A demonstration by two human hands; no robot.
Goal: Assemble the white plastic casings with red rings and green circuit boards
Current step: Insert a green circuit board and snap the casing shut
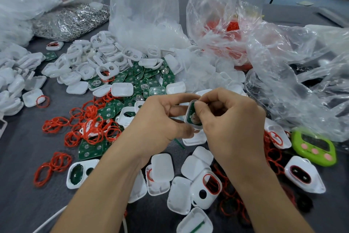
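Note:
Both hands meet above the table's middle around one white casing point(191, 117) that holds a green circuit board. My left hand point(158, 119) grips the casing from the left. My right hand point(226, 117) pinches it from the right, thumb pressed onto the board. Loose red rings point(88, 125) lie in a heap to the left. Green circuit boards point(139, 77) are piled behind the hands. White casings point(90, 62) are heaped at the back left, and more casing halves point(162, 170) lie in front, one with a red ring fitted point(211, 183).
Clear plastic bags point(143, 11) stand along the back, one with red parts point(230, 28). A pile of metal clips point(71, 23) sits at back left. A green timer point(313, 147) lies at right. A white cable point(51, 221) runs along the near edge of the grey table point(18, 166).

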